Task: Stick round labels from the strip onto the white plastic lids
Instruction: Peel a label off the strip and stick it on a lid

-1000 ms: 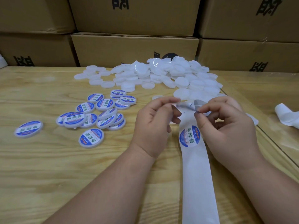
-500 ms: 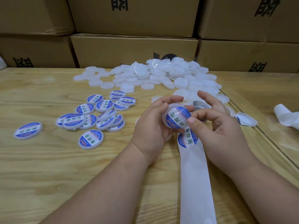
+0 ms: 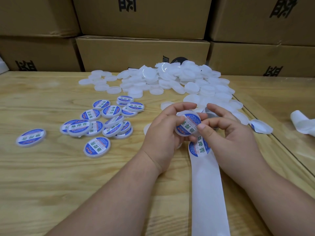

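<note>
Since half a second earlier, lid with its fresh label had turned slightly in the hands; the label text had rotated and the right thumb had slid onto the label face. Lid was held just above the far end of the strip, over the next label on the backing.

Step in hand, by judgement: pressing the label down. Best done by rubbing from centre outward to the rim, turning the lid, so no bubble or lifted edge remains.

Left hand gripped the lid, fingers curled over its far edge, thumb on its face. Right hand pinched the lid's near edge, thumb pressing the label, other fingers loosely curled.

Labelled lids lay left of the strip; unlabelled lids were heaped beyond it.
</note>
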The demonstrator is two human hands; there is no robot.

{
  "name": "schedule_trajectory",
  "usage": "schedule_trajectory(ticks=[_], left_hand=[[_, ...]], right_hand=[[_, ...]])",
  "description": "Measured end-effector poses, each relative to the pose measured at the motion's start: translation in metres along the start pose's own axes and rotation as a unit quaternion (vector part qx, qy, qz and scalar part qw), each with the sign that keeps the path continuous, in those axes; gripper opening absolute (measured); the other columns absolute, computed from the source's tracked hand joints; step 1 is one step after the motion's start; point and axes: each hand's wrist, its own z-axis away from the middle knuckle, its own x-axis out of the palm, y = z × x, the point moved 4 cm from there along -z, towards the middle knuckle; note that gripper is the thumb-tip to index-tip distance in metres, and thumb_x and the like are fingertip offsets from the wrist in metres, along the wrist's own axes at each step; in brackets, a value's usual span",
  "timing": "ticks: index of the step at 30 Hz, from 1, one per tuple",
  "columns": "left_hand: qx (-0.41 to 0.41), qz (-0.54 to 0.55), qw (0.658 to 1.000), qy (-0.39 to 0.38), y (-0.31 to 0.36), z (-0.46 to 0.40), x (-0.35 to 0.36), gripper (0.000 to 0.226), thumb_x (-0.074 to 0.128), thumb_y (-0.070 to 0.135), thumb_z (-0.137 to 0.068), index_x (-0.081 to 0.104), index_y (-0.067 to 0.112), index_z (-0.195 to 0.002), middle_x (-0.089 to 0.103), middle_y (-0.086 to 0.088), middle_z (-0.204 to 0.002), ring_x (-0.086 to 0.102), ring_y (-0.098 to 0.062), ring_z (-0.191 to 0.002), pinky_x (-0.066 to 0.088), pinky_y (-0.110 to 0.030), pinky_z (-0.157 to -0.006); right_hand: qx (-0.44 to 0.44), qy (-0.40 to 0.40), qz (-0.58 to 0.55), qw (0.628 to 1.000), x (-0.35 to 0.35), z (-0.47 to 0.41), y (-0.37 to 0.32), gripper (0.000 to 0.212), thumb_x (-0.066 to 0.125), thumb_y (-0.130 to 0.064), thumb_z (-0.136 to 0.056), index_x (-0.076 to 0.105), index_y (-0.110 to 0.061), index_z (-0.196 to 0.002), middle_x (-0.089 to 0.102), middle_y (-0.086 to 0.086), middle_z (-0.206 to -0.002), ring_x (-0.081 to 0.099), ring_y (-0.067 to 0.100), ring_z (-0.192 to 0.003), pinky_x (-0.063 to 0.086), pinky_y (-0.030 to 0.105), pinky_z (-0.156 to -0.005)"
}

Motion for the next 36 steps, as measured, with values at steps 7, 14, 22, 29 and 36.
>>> schedule_trajectory(ticks=[7, 14, 22, 29, 36], left_hand=[[0.000, -0.031, 0.999, 0.016, 0.000, -0.001, -0.002, 0.042, 0.037, -0.001, -0.078, 0.064, 0.012, -0.107, 0.075, -0.020, -0.102, 0.070, -0.027, -0.080, 0.050, -0.029, -0.058], [0.039, -0.129, 0.989, 0.062, 0.001, 0.001, -0.005, 0.055, 0.036, -0.018, -0.079, 0.063, 0.020, -0.108, 0.078, -0.006, -0.101, 0.073, -0.017, -0.082, 0.054, -0.023, -0.059], [0.127, -0.167, 0.953, 0.218, 0.016, 0.003, -0.021, 0.032, 0.073, 0.002, -0.086, 0.062, 0.026, -0.104, 0.078, -0.002, -0.091, 0.073, -0.011, -0.076, 0.051, -0.019, -0.053], [0.157, -0.109, 0.917, 0.350, 0.025, 0.004, -0.039, 0.013, 0.042, 0.031, -0.108, 0.055, 0.033, -0.108, 0.078, 0.001, -0.084, 0.069, -0.015, -0.056, 0.043, -0.022, -0.038], [0.164, -0.145, 0.878, 0.425, 0.028, 0.010, -0.045, 0.052, 0.042, 0.007, -0.102, 0.042, 0.056, -0.119, 0.066, 0.027, -0.096, 0.070, -0.004, -0.067, 0.052, -0.021, -0.058]], right_hand=[[-0.007, 0.003, -0.001, 1.000, 0.000, 0.000, 0.002, 0.018, 0.069, -0.032, -0.086, 0.074, -0.049, -0.082, 0.054, -0.026, -0.135, 0.044, -0.001, -0.135, 0.039, 0.029, -0.108], [-0.006, -0.003, -0.020, 1.000, 0.002, 0.000, 0.004, 0.027, 0.069, -0.017, -0.090, 0.077, -0.041, -0.082, 0.055, -0.023, -0.136, 0.044, -0.011, -0.130, 0.038, 0.014, -0.102], [-0.040, 0.021, -0.055, 0.997, -0.003, 0.001, 0.001, 0.042, 0.068, -0.007, -0.089, 0.069, -0.044, -0.109, 0.058, -0.022, -0.135, 0.047, -0.008, -0.130, 0.043, 0.029, -0.108], [-0.039, 0.119, -0.056, 0.990, -0.016, -0.001, 0.003, 0.017, 0.060, -0.020, -0.084, 0.068, -0.035, -0.082, 0.069, -0.016, -0.082, 0.062, 0.005, -0.079, 0.046, 0.013, -0.070], [-0.008, 0.070, -0.074, 0.995, -0.010, 0.001, 0.010, 0.031, 0.059, -0.005, -0.095, 0.069, -0.032, -0.083, 0.053, -0.004, -0.051, 0.046, 0.014, -0.048, 0.038, 0.019, -0.045]])
